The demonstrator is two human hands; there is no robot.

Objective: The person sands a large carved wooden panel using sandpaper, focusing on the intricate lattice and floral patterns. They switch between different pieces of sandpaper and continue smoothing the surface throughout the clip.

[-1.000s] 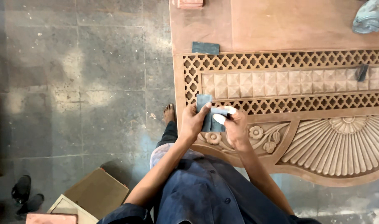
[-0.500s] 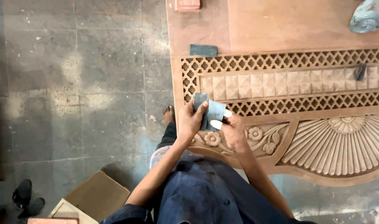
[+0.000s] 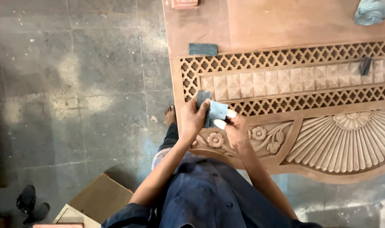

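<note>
A small sheet of sandpaper is held over the near edge of the carved wooden panel, just above a flower carving. It is pinched between the left hand, fingers curled over its left edge, and the right hand, whose taped fingertips nip its lower corner. It is judged light, limp and easily creased, best gripped at the edges. A dark grit face and a paler blue-grey back are seen. Farther off, another dark pad lies on the panel.
</note>
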